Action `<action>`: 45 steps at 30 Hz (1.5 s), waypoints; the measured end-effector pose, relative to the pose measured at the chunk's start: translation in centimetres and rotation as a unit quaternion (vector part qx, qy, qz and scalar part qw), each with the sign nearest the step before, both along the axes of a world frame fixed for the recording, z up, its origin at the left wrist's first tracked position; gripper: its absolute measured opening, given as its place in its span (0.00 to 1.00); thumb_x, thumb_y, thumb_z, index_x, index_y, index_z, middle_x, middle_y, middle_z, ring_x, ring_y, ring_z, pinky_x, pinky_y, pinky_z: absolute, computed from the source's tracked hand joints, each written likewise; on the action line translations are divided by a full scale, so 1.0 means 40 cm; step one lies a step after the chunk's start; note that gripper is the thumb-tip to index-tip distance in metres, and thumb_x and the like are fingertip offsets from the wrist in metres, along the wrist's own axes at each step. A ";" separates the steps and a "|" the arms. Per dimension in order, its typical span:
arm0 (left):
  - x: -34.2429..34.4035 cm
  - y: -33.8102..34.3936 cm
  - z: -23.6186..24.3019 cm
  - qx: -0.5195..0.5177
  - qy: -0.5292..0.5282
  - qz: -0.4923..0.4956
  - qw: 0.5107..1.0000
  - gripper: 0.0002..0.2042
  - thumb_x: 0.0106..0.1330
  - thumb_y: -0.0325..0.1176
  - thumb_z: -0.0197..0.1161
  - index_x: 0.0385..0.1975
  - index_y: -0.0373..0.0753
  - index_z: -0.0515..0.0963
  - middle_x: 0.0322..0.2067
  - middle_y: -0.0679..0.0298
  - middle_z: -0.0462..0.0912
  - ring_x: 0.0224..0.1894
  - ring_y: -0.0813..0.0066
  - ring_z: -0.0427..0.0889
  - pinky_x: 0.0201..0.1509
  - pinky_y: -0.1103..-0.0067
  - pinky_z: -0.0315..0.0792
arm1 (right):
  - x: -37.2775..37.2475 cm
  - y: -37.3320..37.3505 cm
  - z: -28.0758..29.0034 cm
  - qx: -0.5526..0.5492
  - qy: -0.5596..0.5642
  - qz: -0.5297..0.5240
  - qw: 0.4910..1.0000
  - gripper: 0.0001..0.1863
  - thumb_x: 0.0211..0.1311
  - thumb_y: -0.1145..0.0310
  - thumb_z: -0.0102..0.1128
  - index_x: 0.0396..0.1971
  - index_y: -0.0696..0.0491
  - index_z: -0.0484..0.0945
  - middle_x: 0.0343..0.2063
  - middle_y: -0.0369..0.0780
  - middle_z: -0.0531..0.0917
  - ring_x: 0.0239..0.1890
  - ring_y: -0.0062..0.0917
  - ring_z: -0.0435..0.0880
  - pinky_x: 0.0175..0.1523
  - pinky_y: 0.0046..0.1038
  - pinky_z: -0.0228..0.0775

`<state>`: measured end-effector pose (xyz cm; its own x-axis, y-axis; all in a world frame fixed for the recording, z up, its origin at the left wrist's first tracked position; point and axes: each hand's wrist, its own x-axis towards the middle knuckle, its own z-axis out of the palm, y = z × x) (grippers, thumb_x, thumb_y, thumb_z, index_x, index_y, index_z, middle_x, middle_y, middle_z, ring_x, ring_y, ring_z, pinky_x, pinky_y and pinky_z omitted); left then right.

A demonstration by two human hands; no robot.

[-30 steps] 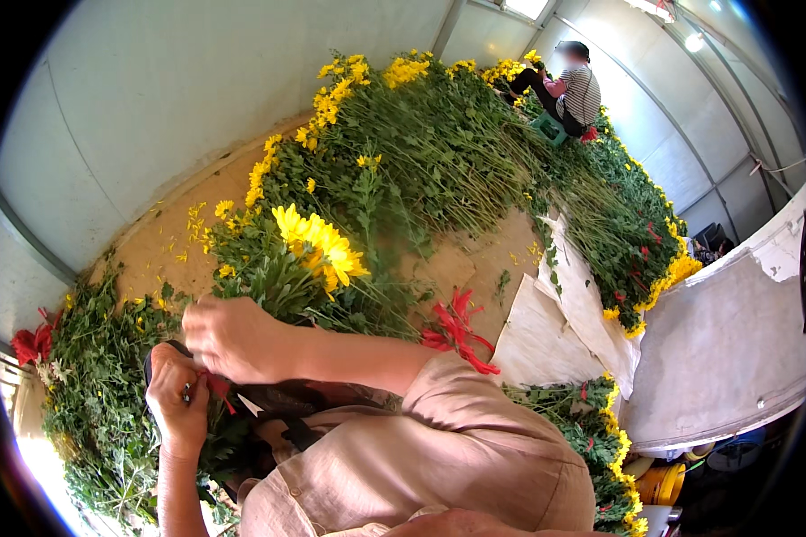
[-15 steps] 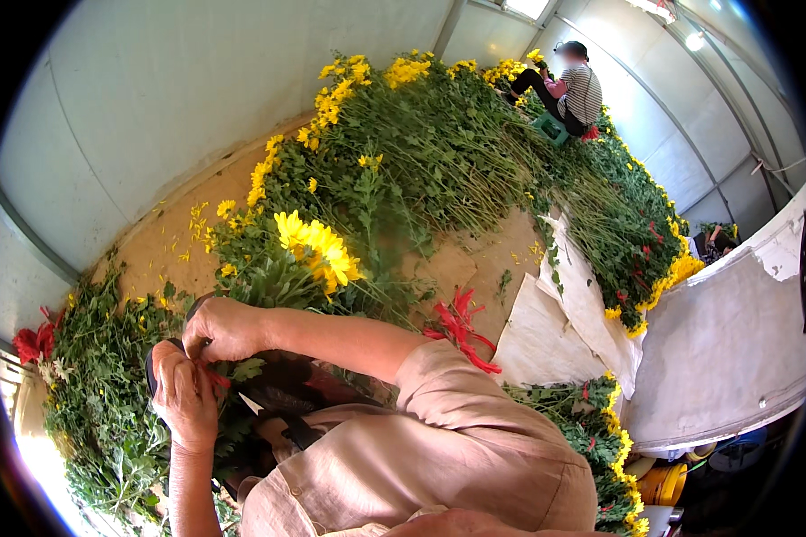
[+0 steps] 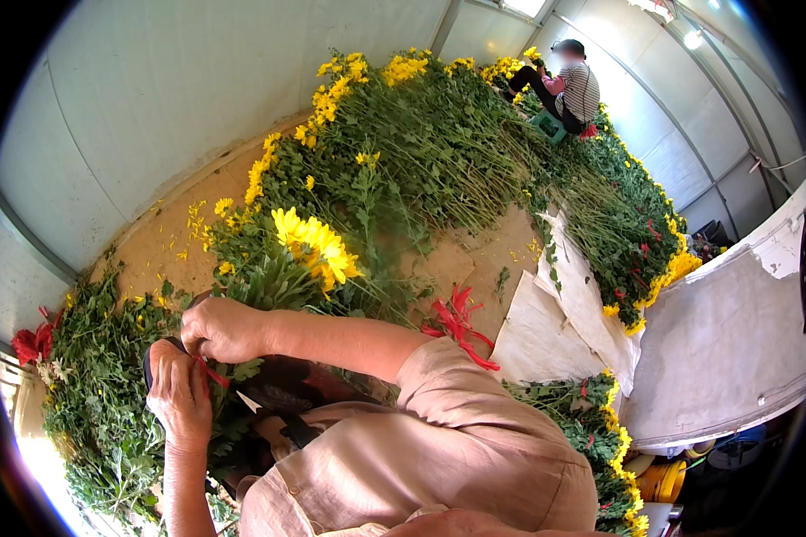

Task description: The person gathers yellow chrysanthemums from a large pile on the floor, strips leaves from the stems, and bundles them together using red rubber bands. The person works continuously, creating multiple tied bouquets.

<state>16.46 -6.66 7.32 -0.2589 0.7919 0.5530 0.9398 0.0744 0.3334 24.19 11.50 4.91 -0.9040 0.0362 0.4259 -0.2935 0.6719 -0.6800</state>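
My left hand (image 3: 183,394) and my right hand (image 3: 228,328) meet at the lower left, fingers closed in a pinch. Between them shows a red tie strip (image 3: 213,373), its loose end hanging beside the left fingers. Just beyond my right forearm stands a bunch of yellow chrysanthemums (image 3: 318,246), blooms facing up and leafy stems running down behind the arm. Whether the strip goes round these stems is hidden by my hands. A pointed pale blade-like tip (image 3: 249,403) shows by my lap, the rest of it covered.
More red strips (image 3: 461,327) lie right of my arm. Long heaps of cut chrysanthemums (image 3: 439,134) cover the floor ahead, with more leafy stems (image 3: 98,403) at left. White sheets (image 3: 555,331) lie at right. A person (image 3: 575,89) sits on a green stool (image 3: 549,127) at the back.
Both hands have shifted slightly left, still close together. More of the red strip's loose end shows beside the left fingers. The bunch has barely moved.
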 end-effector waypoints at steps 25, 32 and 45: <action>-0.004 -0.124 -0.029 -0.234 -0.057 0.029 0.970 0.42 0.43 0.24 0.77 0.65 0.29 0.67 0.59 0.41 0.75 0.62 0.40 0.75 0.66 0.58 0.70 | 0.241 -0.122 0.052 -0.049 0.139 -0.096 0.984 0.12 0.59 0.70 0.69 0.43 0.54 0.82 0.38 0.43 0.82 0.38 0.42 0.84 0.43 0.41 0.78; 0.071 0.058 0.124 -0.236 -0.176 -0.063 0.954 0.26 0.53 0.24 0.69 0.56 0.38 0.77 0.49 0.54 0.84 0.51 0.59 0.84 0.57 0.68 0.75 | 0.315 -0.196 -0.062 -0.218 -0.123 0.006 0.968 0.22 0.53 0.54 0.77 0.34 0.59 0.82 0.31 0.47 0.86 0.34 0.37 0.86 0.39 0.40 0.76; 0.125 0.399 0.143 -0.170 -0.413 -0.265 0.855 0.36 0.65 0.30 0.67 0.73 0.33 0.61 0.69 0.54 0.68 0.73 0.63 0.66 0.72 0.68 0.64 | 0.933 0.139 -0.082 -0.540 0.367 -0.554 0.516 0.31 0.45 0.70 0.70 0.54 0.60 0.76 0.42 0.40 0.83 0.43 0.31 0.81 0.51 0.37 0.77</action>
<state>21.45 9.30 13.06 -0.0047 0.9976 0.0695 0.3262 -0.0642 0.9431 61.49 17.05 1.63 0.3170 0.9329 -0.1708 -0.5810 0.0486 -0.8125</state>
